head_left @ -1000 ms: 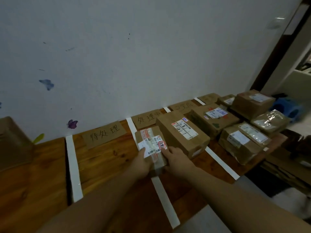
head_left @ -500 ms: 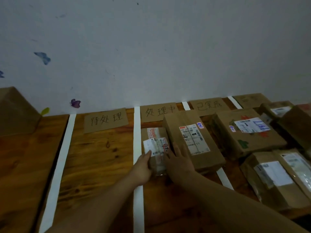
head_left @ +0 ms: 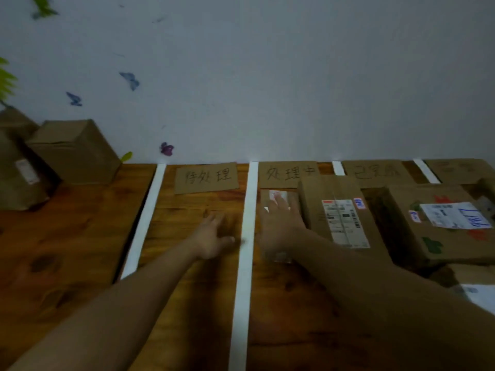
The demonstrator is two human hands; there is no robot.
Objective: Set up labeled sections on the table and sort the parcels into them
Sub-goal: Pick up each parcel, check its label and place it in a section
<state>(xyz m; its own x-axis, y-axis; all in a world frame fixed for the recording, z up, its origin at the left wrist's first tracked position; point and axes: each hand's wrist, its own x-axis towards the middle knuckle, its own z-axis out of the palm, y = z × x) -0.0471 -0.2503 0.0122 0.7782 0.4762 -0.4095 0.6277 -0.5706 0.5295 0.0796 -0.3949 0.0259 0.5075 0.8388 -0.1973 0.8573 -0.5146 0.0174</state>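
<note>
Head view, near to far. Two bare forearms reached from the near edge across the wooden tabletop (head_left: 67, 250). A long tape strip (head_left: 243, 277) ran between them from near to far.

Left of this strip, the left hand (head_left: 211, 236) was over bare wood in the first section. Its fingers (head_left: 215, 219) were straight, spread wide and held nothing. Blur hid whether they touched the wood.

Right of the strip, the right hand (head_left: 281, 226) lay palm-down on the small parcel (head_left: 266, 200), with fingers (head_left: 284, 207) extended flat rather than curled round it. The small parcel sat in the second section, between the strip and a larger box (head_left: 340, 218) just beside it on the right. Further right stood a big box (head_left: 442, 228) labelled in blue handwriting.

A left strip (head_left: 144, 223) bounded the first section.

Along the far edge lay handwritten cardboard signs: a first sign (head_left: 206, 178), a second sign (head_left: 288, 174) and a third sign (head_left: 377, 172).

At far left, a plain carton (head_left: 75, 148) stood against the wall (head_left: 267, 89), which bore a purple sticker (head_left: 167, 149).
</note>
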